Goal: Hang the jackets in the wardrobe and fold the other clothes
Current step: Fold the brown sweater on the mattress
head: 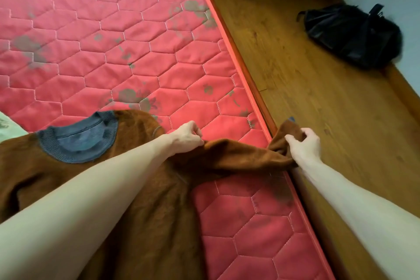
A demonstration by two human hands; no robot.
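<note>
Under both hands, a red quilted mattress [136,48]; right of them, wooden floor [306,70] with a black bag [354,34] far beyond. Spread on the mattress, mostly left of and below the hands, a brown sweater [145,211] with a blue collar [78,141]. Stretched between the hands, its sleeve [238,154]. Left hand [188,136] pinching the sleeve near the shoulder, right hand [304,145] gripping the cuff end past the mattress edge. Best pulled taut and flat, then folded straight across the body, shoulder pinned.

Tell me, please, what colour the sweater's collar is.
Blue-grey collar, clearest in the head view.
</note>
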